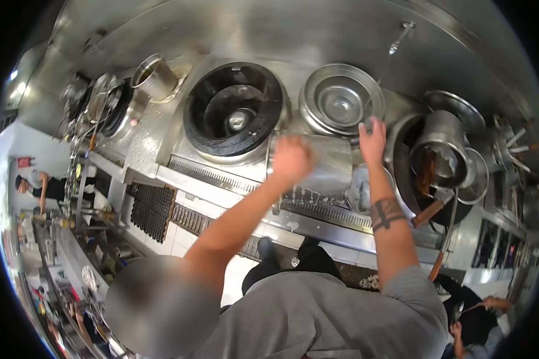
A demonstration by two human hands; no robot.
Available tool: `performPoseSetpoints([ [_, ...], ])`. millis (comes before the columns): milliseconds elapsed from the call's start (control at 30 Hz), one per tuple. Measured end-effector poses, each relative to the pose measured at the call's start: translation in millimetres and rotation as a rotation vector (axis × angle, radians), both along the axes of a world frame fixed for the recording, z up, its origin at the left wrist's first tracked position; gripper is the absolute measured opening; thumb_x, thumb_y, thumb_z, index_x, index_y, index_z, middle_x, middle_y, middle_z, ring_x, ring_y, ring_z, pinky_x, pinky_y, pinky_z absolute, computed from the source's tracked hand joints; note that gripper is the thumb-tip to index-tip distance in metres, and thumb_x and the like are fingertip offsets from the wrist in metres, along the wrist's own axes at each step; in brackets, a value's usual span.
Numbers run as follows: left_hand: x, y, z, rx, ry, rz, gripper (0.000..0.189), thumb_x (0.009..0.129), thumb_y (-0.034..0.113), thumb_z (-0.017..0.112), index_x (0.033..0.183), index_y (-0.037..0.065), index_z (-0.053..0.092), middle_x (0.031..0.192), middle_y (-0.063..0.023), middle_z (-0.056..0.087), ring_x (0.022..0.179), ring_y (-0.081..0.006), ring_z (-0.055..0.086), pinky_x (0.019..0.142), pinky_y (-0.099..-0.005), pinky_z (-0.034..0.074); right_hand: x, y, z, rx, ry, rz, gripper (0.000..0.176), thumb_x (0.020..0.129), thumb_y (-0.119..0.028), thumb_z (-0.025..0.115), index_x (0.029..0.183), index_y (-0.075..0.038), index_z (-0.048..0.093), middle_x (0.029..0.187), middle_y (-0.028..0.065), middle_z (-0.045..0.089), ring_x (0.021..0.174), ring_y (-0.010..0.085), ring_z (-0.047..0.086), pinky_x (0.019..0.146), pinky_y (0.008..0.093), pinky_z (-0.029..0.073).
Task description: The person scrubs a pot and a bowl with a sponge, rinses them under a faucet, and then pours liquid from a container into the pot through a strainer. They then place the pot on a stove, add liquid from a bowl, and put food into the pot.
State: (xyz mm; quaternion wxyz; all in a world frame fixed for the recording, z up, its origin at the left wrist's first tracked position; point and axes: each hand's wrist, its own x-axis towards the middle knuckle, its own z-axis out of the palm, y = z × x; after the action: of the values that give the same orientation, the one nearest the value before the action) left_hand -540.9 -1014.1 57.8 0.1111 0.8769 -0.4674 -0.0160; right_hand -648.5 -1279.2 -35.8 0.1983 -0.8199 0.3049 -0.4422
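A soapy stainless-steel container [328, 157] lies on the stove ledge in front of me, suds running down its near side. Over its left part is my left hand [291, 160], curled like a fist and blurred; what it holds, if anything, is hidden. My right hand [372, 140] is at the container's right end, fingers bent and seemingly gripping its edge. Just behind that hand sit nested metal bowls [341, 102] with water in them. Below my right wrist, a small round vessel [360, 190] holds a pale, cloth-like thing.
To the left is a black wok burner [233, 110]; beyond it stands a metal pot [154, 78]. On the right, a tipped metal pot [440, 143], strainer [476, 179] and wooden-handled tools crowd another burner. A faucet [401, 39] hangs behind. Other people work at far left and lower right.
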Motion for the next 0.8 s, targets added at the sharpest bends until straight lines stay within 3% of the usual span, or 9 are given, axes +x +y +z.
performPoseSetpoints([
  [100,-52.7,10.3,-12.3,-0.121,-0.123,-0.059,0.075,0.097,0.058,0.054,0.15,0.005,0.049,0.156,-0.0215,0.043,0.15,-0.0372,0.033,0.121,-0.065,0.015,68.7,-50.2,-3.7,0.197,0.442,-0.026,0.063,0.078,-0.036,0.08,0.122,0.007,0.065,0.131,0.0333,0.061,0.124,0.0437,0.06,0.102,0.0448,0.049],
  [167,-53.8,15.8,-12.0,-0.09,-0.096,-0.066,0.073,0.101,0.057,0.047,0.153,0.006,0.043,0.158,-0.0201,0.041,0.152,-0.0354,0.03,0.123,-0.0619,0.014,107.9,-98.7,-44.1,0.338,0.594,0.05,0.028,0.078,-0.013,0.069,0.1,0.004,0.07,0.093,0.024,0.073,0.091,0.047,0.07,0.082,0.0497,0.058],
  [233,-45.5,18.1,-31.8,-0.117,-0.111,-0.054,0.07,0.103,0.055,0.044,0.153,0.006,0.044,0.158,-0.0199,0.042,0.152,-0.0348,0.031,0.123,-0.0608,0.014,116.6,-125.5,-43.3,1.264,0.228,0.349,0.015,0.079,-0.003,0.065,0.093,-0.002,0.065,0.091,0.012,0.065,0.083,0.0342,0.064,0.069,0.0539,0.057],
  [267,-43.6,20.4,-39.4,-0.151,-0.105,-0.098,0.067,0.105,0.052,0.041,0.152,0.006,0.045,0.158,-0.0196,0.042,0.151,-0.0342,0.032,0.124,-0.0597,0.015,119.1,-129.8,-36.5,1.209,0.162,0.319,0.024,0.081,-0.006,0.064,0.104,0.001,0.067,0.1,0.0135,0.065,0.09,0.0344,0.064,0.073,0.0546,0.057],
  [333,-40.9,24.6,-35.1,-0.154,-0.117,-0.064,0.065,0.106,0.05,0.039,0.152,0.005,0.045,0.158,-0.0197,0.042,0.151,-0.0341,0.033,0.124,-0.059,0.016,127.8,-163.8,-55.7,0.261,0.411,0.075,0.044,0.085,-0.015,0.06,0.125,0.004,0.064,0.106,0.0247,0.069,0.099,0.0426,0.065,0.088,0.0488,0.054],
  [433,-44.2,24.6,-36.9,-0.221,-0.093,-0.076,0.063,0.105,0.048,0.04,0.151,0.005,0.046,0.156,-0.0198,0.044,0.149,-0.0347,0.036,0.123,-0.059,0.017,115.6,-143.6,-43.5,-0.395,0.361,0.002,0.028,0.083,-0.011,0.059,0.104,0.006,0.064,0.104,0.0283,0.069,0.102,0.0493,0.064,0.09,0.0521,0.051],
  [500,-47.3,29.7,-23.3,-0.211,-0.128,-0.054,0.063,0.105,0.048,0.04,0.15,0.004,0.046,0.155,-0.0199,0.045,0.148,-0.0346,0.037,0.123,-0.059,0.017,131.0,-136.4,-70.2,0.111,0.31,0.034,0.032,0.084,-0.008,0.055,0.112,0.006,0.062,0.11,0.0282,0.068,0.103,0.0496,0.064,0.097,0.0488,0.05],
  [600,-46.6,28.8,-14.2,-0.228,-0.124,-0.08,0.065,0.104,0.049,0.042,0.148,0.002,0.048,0.154,-0.0199,0.046,0.148,-0.0341,0.037,0.123,-0.0592,0.017,133.7,-148.3,-120.4,1.296,-0.066,0.149,0.045,0.087,-0.007,0.054,0.132,-0.004,0.056,0.131,0.0223,0.057,0.119,0.0427,0.056,0.094,0.0672,0.05],
  [800,-33.2,-10.8,-40.6,-0.216,-0.012,-0.052,0.066,0.1,0.051,0.046,0.145,0.003,0.052,0.153,-0.0195,0.047,0.149,-0.033,0.036,0.124,-0.0573,0.017,104.9,-102.0,-68.1,1.536,-0.334,0.346,0.046,0.088,-0.006,0.058,0.134,-0.001,0.053,0.136,0.0174,0.052,0.125,0.0367,0.051,0.098,0.0645,0.052],
])
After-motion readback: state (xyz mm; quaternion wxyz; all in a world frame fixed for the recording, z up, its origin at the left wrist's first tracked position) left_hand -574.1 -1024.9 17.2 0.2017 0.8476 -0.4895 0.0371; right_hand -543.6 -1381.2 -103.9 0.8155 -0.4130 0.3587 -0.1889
